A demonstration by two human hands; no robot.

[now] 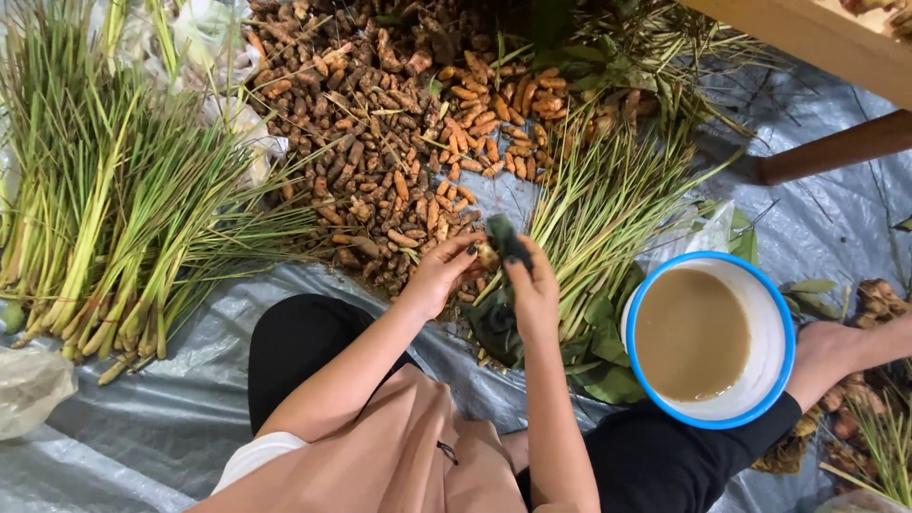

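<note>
Head view, looking straight down, shows a grey plastic sheet (142, 446) covering the floor across the whole frame. On it, filling the left side, lies a big bundle of lemongrass stalks (114, 218), long axes running from the upper part of the frame down to the lower left, root ends toward the bottom. A heap of brown and orange roots (399, 123) takes up the upper middle. A second lemongrass bunch (608, 209) lies right of centre, its stalks slanting from upper right to lower left, with green leaves (608, 375) under its lower end. At right centre sits a white bowl with a blue rim (774, 313), holding cloudy brown water. A wooden table leg (836, 147) crosses the upper right corner. Near the middle of the frame, the left hand (439, 274) pinches a small pale root piece (487, 255) between thumb and fingertips, just at the lower edge of the heap. The right hand (534, 290) is closed around a dark green scrubbing pad (505, 237), which stands nearly upright in the picture, long axis pointing toward the top, its side touching the root piece.
</note>
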